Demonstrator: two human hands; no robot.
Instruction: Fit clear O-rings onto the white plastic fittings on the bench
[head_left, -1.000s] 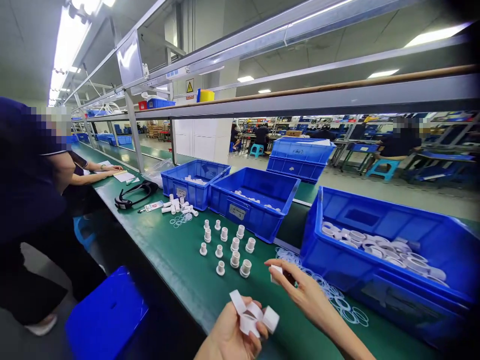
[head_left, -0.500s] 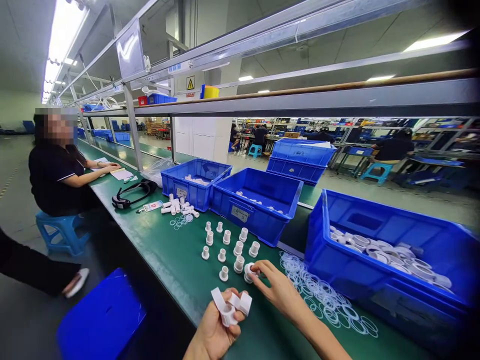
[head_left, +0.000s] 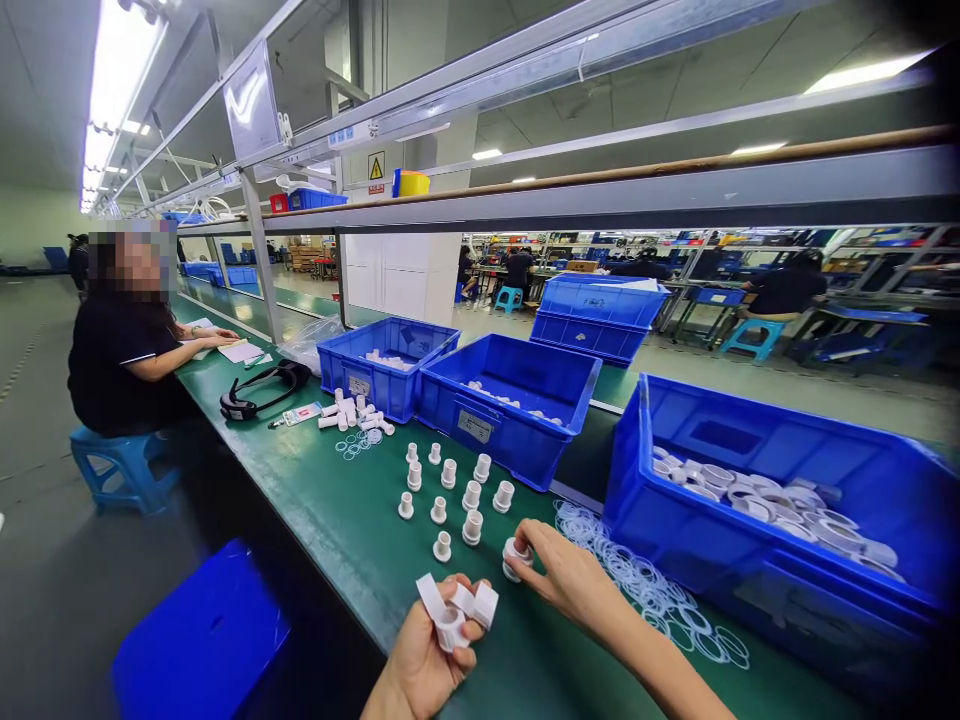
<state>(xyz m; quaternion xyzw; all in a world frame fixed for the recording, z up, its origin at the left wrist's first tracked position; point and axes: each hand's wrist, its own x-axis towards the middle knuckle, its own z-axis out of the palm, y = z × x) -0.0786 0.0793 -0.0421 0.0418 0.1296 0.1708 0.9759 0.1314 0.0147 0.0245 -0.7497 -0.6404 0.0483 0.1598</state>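
Observation:
My left hand [head_left: 424,650] is closed around several white plastic rings [head_left: 451,632], one with a flat tab sticking up. My right hand [head_left: 570,575] grips a white flanged pipe fitting [head_left: 513,566] low at the green table, its fingertips over the upper part. Whether that fitting touches the tabletop is hard to tell. To its left, several similar white fittings [head_left: 472,527] stand upright in loose rows. Thin clear sealing rings [head_left: 637,570] lie in a heap beyond my right forearm.
A blue bin [head_left: 765,575] of white rings stands at right. Two blue bins [head_left: 480,425] [head_left: 367,380] with white parts stand farther back. White tubes [head_left: 349,412], a black head strap [head_left: 262,392] and a blue stool [head_left: 199,640] are left. A person [head_left: 124,340] sits at the table's far end.
My right hand has moved slightly right with the fitting, away from the standing group. My left hand keeps its hold on the rings. A leg at the left edge has gone from view.

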